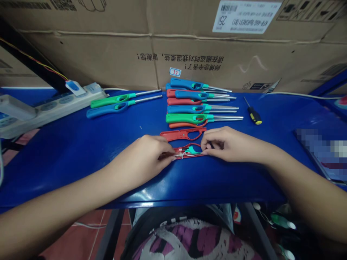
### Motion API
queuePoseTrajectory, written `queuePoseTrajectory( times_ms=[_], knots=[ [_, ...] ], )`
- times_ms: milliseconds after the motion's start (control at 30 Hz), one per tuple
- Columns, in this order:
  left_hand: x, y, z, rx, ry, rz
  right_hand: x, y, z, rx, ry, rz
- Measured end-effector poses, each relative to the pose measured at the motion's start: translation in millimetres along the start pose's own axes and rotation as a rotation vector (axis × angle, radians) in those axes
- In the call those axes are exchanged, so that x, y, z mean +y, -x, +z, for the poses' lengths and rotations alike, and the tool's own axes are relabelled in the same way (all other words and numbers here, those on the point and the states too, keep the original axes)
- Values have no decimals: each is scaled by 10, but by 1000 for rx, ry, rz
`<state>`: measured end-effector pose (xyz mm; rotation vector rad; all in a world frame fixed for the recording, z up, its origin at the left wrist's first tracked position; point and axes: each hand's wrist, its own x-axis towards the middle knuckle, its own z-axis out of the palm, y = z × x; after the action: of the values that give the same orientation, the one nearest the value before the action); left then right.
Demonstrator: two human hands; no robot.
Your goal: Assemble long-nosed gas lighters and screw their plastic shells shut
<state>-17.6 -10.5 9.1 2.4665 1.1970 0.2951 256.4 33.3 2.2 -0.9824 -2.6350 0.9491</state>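
Observation:
An opened red lighter half (199,155) lies on the blue table with its inner parts showing, among them a teal trigger (193,149) and thin pale wires. My left hand (153,153) pinches its left end, with fingers closed and tips partly hidden. At its right end, my right hand (225,144) has thumb and fingers curled together on the housing; whether a wire is also between them I cannot make out. Just behind lies the matching red shell half (173,135), with a loop-shaped opening at its right and my right fingers close by.
Several stick lighters (187,118) are stacked behind, metal tubes pointing right. A green lighter (110,101) and a blue lighter (108,109) lie left, near a power strip (51,106). A screwdriver (254,115) lies right. A cardboard box (116,54) walls the back.

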Motion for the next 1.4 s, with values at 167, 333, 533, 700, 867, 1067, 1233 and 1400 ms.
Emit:
queuePoseTrajectory(
  times_ms=[167, 333, 533, 700, 867, 1067, 1233, 1400],
  knots=[
    [26, 23, -2, -3, -20, -58, -10, 18, -4, 7, 68, -67],
    [75, 12, 22, 116, -137, 61, -19, 34, -8, -14, 144, -105],
    [90, -9, 70, 69, -158, 114, -27, 49, -30, 30, 233, -122],
    [68, 2, 97, 51, -144, 79, 33, 31, -63, 180, 226, -137],
    [40, 1, 108, 27, -111, 67, 149, 5, -25, 214, 426, -100],
    [37, -16, 105, 91, -59, 110, 166, -24, -3, 204, 430, -133],
    [18, -52, 16, 312, -150, 183, 57, -29, -22, 359, 108, -92],
    [-59, -45, -20, 342, -320, 234, -31, -42, -23, 376, -496, 194]
  ],
)
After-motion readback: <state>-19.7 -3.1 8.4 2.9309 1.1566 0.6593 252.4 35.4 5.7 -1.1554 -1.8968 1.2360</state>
